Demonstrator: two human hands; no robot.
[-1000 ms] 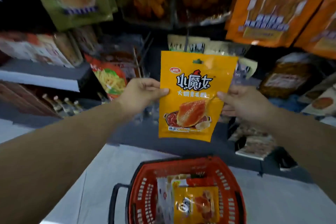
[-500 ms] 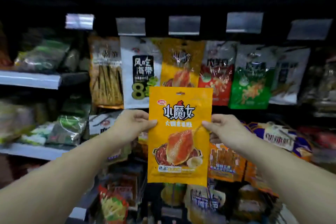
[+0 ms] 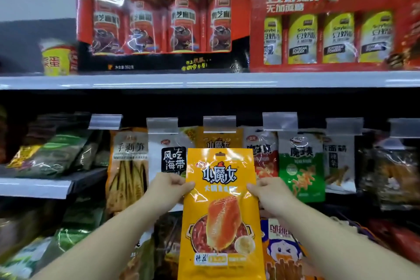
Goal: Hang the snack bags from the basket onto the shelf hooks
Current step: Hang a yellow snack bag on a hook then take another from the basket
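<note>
So both hands are up in front of the shelf holding one yellow snack bag (image 3: 220, 211) upright between them, printed side facing the camera. The left hand (image 3: 167, 187) pinches the bag's left edge about a third of the way down, thumb on the front, and the right hand (image 3: 271, 195) grips the right edge at about the same height, thumb tip on the front and fingers curled behind. The bag's hang hole (image 3: 220, 155) sits at the top, just below the clear price tag holder (image 3: 219, 124) of the middle hook, and right in front of a matching yellow bag (image 3: 219, 140) already hanging there. Next to that one hang a white seaweed bag (image 3: 169, 154) on the left and a red and white bag (image 3: 264, 154) on the right. Up on the top shelf (image 3: 204, 80) sit big red gift boxes (image 3: 163, 13)
</note>
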